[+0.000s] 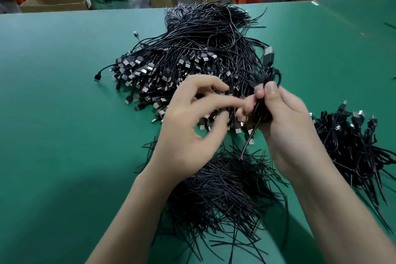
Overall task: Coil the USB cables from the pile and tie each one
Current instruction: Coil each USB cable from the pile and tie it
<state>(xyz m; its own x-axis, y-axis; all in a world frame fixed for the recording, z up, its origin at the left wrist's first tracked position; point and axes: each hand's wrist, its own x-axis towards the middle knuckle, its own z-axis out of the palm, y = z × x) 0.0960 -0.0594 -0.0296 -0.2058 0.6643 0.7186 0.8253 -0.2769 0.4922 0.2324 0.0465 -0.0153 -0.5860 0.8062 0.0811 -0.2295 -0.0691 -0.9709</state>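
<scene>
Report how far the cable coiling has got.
Done: a heap of coiled cables lies at the right. In hand: the right hand grips one coil, with the left hand reaching to it; whether it is tied yet is unclear. Left: the big pile of loose cables, with a heap of ties at the near table edge.

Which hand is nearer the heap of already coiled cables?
Right. The right hand, gripping a coil, is just left of the heap; the left hand sits farther left.
</scene>
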